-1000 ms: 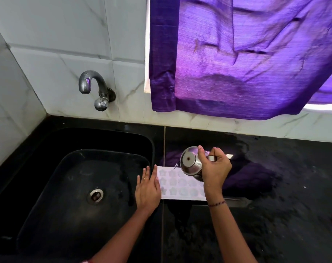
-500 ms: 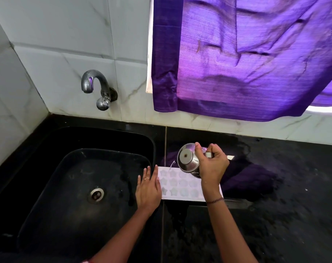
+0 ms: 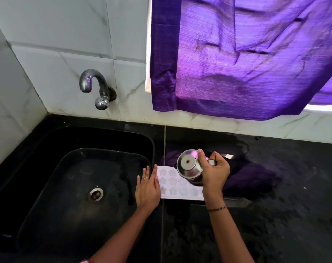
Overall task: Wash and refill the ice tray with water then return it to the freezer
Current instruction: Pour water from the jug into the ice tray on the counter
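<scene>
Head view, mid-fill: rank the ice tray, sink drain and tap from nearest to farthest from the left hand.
1. Ice tray: touching the left hand, on its right.
2. Sink drain: in the basin, to its left.
3. Tap: on the back wall, farthest.

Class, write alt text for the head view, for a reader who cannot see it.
The right hand tilts a steel jug over a white ice tray on a black counter; the left hand rests flat at the tray's end.
</scene>
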Motion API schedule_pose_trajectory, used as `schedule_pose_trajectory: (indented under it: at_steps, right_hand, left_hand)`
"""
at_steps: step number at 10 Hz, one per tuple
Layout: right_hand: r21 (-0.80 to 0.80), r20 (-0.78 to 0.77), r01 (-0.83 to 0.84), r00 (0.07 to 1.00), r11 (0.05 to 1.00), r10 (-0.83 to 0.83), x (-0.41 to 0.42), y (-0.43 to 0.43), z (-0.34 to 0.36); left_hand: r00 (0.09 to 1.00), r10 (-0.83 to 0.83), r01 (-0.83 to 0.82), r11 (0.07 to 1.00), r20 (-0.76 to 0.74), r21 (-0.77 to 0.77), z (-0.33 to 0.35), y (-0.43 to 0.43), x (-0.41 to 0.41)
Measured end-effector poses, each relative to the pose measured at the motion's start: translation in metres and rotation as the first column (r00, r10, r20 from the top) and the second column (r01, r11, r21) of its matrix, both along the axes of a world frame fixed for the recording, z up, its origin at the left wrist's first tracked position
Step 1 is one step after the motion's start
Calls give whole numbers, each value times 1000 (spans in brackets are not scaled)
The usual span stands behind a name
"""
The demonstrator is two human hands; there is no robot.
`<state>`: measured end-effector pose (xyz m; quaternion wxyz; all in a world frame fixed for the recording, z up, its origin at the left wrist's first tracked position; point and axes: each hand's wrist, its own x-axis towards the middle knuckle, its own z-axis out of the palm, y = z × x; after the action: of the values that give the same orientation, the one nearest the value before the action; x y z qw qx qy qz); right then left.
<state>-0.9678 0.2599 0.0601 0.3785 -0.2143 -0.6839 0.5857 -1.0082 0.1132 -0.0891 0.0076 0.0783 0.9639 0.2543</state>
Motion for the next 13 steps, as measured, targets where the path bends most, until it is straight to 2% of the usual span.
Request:
schedule_pose_trajectory:
  at_steps: [3, 5, 8, 10, 12, 13]
  right_hand:
    - [173, 54, -51, 998, 984, 42, 10, -11, -8]
    - [343, 63, -72, 997, 936, 54, 12, -12, -6]
    - [404, 74, -59, 997, 913, 32, 11, -13, -7]
    - [333, 60, -36, 998, 942, 16, 11, -12, -9]
    - [98, 51, 7, 999, 995, -12, 12, -5, -13]
    - [35, 45, 19, 999, 999, -20, 14, -1, -16]
  left_hand:
    - [1000, -9, 9, 1000, 18, 11, 1, 0, -1]
    - [1000, -7, 7, 1000, 27, 14, 1, 0, -1]
    - [1000, -3, 2, 1000, 18, 22, 1, 0, 0]
    - [1000, -3, 3, 999, 12, 32, 2, -1, 1]
    - [1000, -8, 8, 1000, 17, 30, 2, -1, 1]
    - [1000, -8, 7, 999, 17, 34, 1, -1, 0]
